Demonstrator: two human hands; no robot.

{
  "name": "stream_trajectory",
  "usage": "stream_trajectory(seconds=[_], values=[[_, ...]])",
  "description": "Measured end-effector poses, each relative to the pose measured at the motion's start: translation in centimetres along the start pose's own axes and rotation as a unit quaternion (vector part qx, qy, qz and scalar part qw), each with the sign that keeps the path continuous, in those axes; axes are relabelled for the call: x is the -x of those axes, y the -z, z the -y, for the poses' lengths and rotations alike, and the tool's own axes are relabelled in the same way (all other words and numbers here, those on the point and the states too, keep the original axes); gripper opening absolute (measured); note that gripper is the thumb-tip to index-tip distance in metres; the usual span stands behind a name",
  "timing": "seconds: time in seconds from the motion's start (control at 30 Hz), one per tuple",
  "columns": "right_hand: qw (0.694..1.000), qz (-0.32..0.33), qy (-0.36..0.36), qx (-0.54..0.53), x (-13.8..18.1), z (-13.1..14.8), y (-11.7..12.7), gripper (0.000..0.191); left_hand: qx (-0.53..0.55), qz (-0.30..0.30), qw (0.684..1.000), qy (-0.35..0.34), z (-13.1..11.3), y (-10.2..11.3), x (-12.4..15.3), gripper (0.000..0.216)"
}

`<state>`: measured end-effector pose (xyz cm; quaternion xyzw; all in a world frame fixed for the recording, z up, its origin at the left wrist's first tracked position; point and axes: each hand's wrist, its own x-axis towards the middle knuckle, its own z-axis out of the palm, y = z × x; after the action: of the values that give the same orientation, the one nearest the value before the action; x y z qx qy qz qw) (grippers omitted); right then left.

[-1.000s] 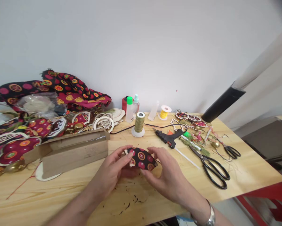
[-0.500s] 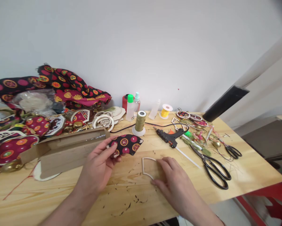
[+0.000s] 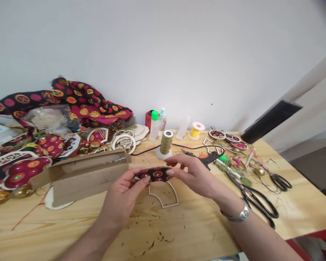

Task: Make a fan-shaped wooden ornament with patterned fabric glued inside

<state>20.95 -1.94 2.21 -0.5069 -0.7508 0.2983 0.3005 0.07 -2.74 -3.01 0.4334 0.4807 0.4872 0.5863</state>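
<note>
Between my two hands is a fan-shaped piece covered in black and maroon patterned fabric (image 3: 157, 174), raised a little above the table and tilted. My left hand (image 3: 128, 188) pinches its left end between thumb and fingers. The thumb and fingers of my right hand (image 3: 191, 174) close on its right end. Just below it, a thin pale fan-shaped frame (image 3: 176, 197) lies flat on the wood, its upper edge partly hidden behind the fabric piece. Small dark scraps are scattered near the frame.
An open cardboard box (image 3: 89, 181) lies left, before patterned cloth (image 3: 92, 98) and ornaments. Behind my hands stand a green thread spool (image 3: 166, 142), bottles and yellow thread (image 3: 197, 129). A glue gun (image 3: 210, 159) and black-handled scissors (image 3: 260, 203) lie right; a black tube (image 3: 271, 121) leans behind.
My right hand has let go of the pale frame, now lying turned and further left, and has moved up to take the fabric piece's right end. The fabric piece has tilted flatter.
</note>
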Motion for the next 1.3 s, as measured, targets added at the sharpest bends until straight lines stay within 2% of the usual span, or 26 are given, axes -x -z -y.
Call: stream_trajectory(seconds=[0.07, 0.13, 0.2, 0.27, 0.37, 0.47, 0.57, 0.67, 0.73, 0.87, 0.97, 1.07, 1.3], values=[[0.998, 0.007, 0.057, -0.036, -0.1, -0.3, -0.4, 0.013, -0.026, 0.013, 0.999, -0.025, -0.2, -0.1, 0.1, 0.019], [0.99, -0.044, 0.129, -0.025, 0.0, -0.7, -1.2, 0.009, -0.038, 0.014, 0.998, -0.045, -0.2, -0.2, 0.2, 0.014], [0.97, -0.105, 0.215, 0.035, 0.3, -1.2, -1.9, 0.012, -0.033, 0.002, 0.998, -0.05, -0.2, -0.3, 0.2, 0.015], [0.941, -0.136, 0.285, 0.12, 0.7, -1.7, -2.2, 0.015, 0.002, -0.002, 0.999, -0.04, -0.2, -0.5, 0.2, 0.029], [0.903, -0.149, 0.341, 0.214, 1.2, -1.9, -2.0, 0.019, 0.094, 0.035, 0.995, -0.016, -0.5, -0.6, 0.3, 0.045], [0.883, -0.153, 0.364, 0.255, 1.5, -1.9, -1.9, 0.018, 0.139, 0.075, 0.987, 0.011, -0.8, -0.8, 0.4, 0.044], [0.873, -0.139, 0.372, 0.282, 1.6, -1.9, -2.0, 0.019, 0.135, 0.071, 0.988, 0.029, -1.0, -0.8, 0.4, 0.041], [0.88, -0.123, 0.362, 0.281, 1.5, -1.8, -2.1, 0.019, 0.135, 0.064, 0.988, 0.033, -0.8, -0.8, 0.3, 0.042], [0.901, -0.108, 0.329, 0.26, 1.4, -1.7, -2.1, 0.015, 0.127, 0.066, 0.989, 0.03, -0.5, -0.7, 0.3, 0.04], [0.953, -0.047, 0.233, 0.187, 1.3, -0.9, -1.9, 0.041, 0.088, 0.1, 0.991, 0.023, 0.0, -0.7, 0.4, 0.039], [0.968, 0.016, 0.19, 0.164, 1.2, -0.4, -1.8, 0.042, 0.055, 0.108, 0.992, 0.027, -0.1, -0.8, 0.6, 0.042], [0.971, 0.06, 0.164, 0.162, 1.0, -0.2, -1.8, 0.038, 0.021, 0.09, 0.995, 0.026, -0.6, -0.9, 1.0, 0.042], [0.967, 0.122, 0.15, 0.164, 1.0, -0.3, -2.1, 0.046, -0.081, 0.014, 0.996, -0.013, -0.3, -0.7, 1.3, 0.034]])
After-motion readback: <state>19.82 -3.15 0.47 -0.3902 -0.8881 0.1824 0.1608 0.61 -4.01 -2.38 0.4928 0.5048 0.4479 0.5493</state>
